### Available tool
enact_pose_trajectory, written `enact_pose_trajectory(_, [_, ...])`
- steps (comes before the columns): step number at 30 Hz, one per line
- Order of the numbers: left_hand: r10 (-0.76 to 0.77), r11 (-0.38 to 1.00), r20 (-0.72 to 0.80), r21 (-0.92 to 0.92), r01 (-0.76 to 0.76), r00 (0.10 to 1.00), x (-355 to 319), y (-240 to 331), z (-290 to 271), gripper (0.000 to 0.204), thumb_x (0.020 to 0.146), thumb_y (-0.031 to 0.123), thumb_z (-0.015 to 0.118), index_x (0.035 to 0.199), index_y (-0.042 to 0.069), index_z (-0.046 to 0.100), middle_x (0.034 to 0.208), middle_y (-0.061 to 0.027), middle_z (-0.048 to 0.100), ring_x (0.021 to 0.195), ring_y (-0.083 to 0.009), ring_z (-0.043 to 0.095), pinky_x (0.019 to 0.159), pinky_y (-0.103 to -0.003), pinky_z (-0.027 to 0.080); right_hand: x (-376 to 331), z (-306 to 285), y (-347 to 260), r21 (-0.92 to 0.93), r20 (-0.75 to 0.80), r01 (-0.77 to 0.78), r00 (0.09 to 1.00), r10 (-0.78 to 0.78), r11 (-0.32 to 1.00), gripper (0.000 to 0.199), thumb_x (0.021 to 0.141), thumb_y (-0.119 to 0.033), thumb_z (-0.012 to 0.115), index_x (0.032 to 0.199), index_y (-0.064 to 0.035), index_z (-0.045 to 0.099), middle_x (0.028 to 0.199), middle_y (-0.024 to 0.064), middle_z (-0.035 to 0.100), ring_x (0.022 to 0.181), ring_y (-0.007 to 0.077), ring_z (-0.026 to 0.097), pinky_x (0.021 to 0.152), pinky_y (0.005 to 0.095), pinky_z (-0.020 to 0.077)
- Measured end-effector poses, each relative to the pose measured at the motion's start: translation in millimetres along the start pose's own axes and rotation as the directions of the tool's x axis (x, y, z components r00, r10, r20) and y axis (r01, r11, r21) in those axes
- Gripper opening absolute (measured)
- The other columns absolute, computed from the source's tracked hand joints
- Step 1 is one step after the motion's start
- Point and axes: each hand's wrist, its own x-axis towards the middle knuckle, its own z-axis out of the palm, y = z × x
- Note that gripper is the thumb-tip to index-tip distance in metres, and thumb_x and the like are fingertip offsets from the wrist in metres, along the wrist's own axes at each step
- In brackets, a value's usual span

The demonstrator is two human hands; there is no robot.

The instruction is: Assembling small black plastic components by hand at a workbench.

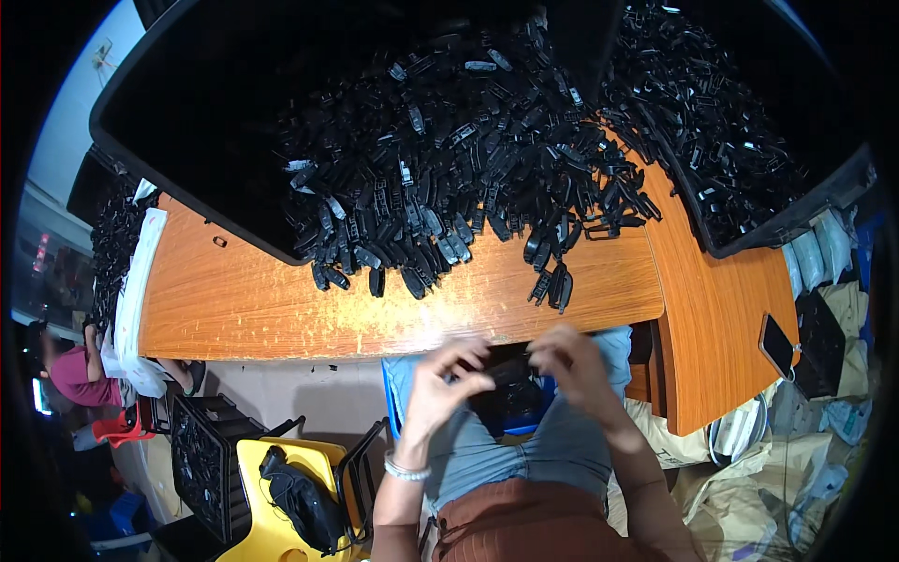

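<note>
My left hand (445, 384) is held over my lap at the table's front edge, its fingers curled toward the thumb. A small dark bit shows at its palm, too small to name. My right hand (573, 367) is level with it, a short gap away, fingers bent and smeared by motion; whether it holds anything cannot be made out. Beneath both hands, between my knees, is a blue bin (390, 409) with black pieces (513, 398) inside. Beyond the hands, a big heap of small black plastic clip-like parts (421, 178) covers the wooden table (375, 323).
A tipped black crate (201, 223) lies behind the heap; another black crate (749, 244) full of parts stands at right. A phone (776, 345) rests on the right tabletop. A yellow chair (253, 496) with a black bag (304, 506) is at lower left. Another person (80, 379) sits far left.
</note>
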Motion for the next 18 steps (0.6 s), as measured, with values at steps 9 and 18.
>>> enact_pose_trajectory(9, [0.133, 0.767, -0.550, 0.584, 0.266, 0.824, 72.8, -31.5, -50.5, 0.023, 0.079, 0.017, 0.069, 0.077, -0.004, 0.058, 0.063, -0.0096, 0.058, 0.058, -0.0150, 0.054, 0.057, -0.030, 0.044, 57.4, -34.6, 1.5, -0.760, -0.068, 0.069, 0.981, -0.184, 0.646, 0.019, 0.082, 0.001, 0.048, 0.097, 0.0024, 0.060, 0.085, 0.0160, 0.046, 0.083, 0.0332, 0.049, 0.078, 0.0402, 0.0386])
enact_pose_trajectory(18, [-0.191, 0.955, -0.419, -0.288, 0.070, 0.888, 35.2, 3.5, -22.7, 0.008, 0.092, 0.007, 0.048, 0.100, 0.004, 0.048, 0.069, -0.0061, 0.057, 0.043, -0.0077, 0.045, 0.038, -0.019, 0.032, 64.2, -55.7, 7.5, -0.748, -0.027, 0.225, 0.930, -0.367, 0.624, 0.011, 0.081, 0.001, 0.052, 0.090, 0.0049, 0.056, 0.089, 0.0172, 0.050, 0.084, 0.0294, 0.051, 0.074, 0.0368, 0.0399])
